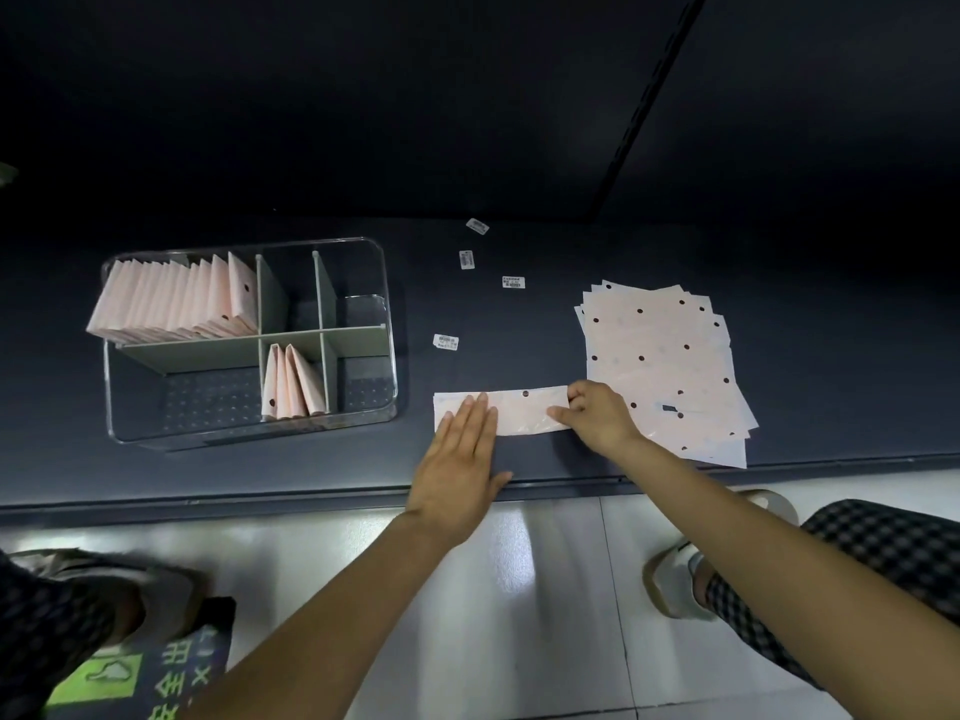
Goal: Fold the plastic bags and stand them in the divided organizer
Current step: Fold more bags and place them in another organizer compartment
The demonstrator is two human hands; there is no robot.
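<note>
The clear divided organizer (249, 340) is sitting at the left, holding folded pink bags (most in the far left compartment). The left hand (457, 465) is pressing flat, fingers straight, on the folded bag strip (519, 413), while the right hand (597, 415) is pinching its right end beside the unfolded bag stack (660, 356).

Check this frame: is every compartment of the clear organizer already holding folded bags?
No: in the organizer only the far-left and near-middle compartments hold folded bags; the others show bare floor.
</note>
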